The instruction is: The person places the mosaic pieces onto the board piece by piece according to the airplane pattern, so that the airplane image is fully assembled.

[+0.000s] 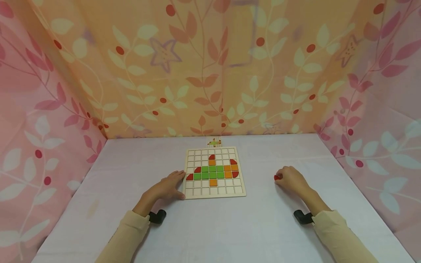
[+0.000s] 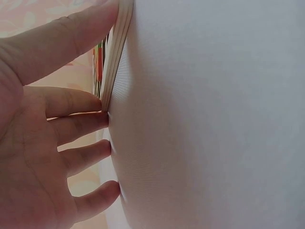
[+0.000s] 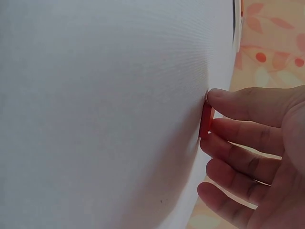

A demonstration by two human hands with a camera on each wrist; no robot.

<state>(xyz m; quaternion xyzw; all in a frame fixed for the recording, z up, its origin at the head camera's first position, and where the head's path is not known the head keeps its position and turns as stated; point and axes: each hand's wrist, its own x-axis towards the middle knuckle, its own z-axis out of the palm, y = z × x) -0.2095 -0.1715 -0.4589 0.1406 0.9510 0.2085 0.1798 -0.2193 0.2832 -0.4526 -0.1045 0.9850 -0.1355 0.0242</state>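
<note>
A square wooden grid board (image 1: 215, 190) lies on the table, with green, orange and red pieces set in some of its cells. At the board's left side is my left hand (image 1: 169, 186), its thumb and fingers extended and touching the edge. In the left wrist view the thumb of that hand (image 2: 52, 109) meets the board's edge (image 2: 116, 52), while the other fingertips reach down to the cloth. Right of the board, my right hand (image 1: 292, 179) pinches a small red piece (image 1: 277, 177). The right wrist view has this red piece (image 3: 206, 119) between thumb and fingers, low at the cloth.
A small pattern card (image 1: 214, 141) with a similar coloured design lies behind the board. White cloth covers the table (image 1: 210, 226). Flowered curtains (image 1: 210, 73) stand at the back and on both sides. Black wrist devices (image 1: 158, 217) are on both wrists.
</note>
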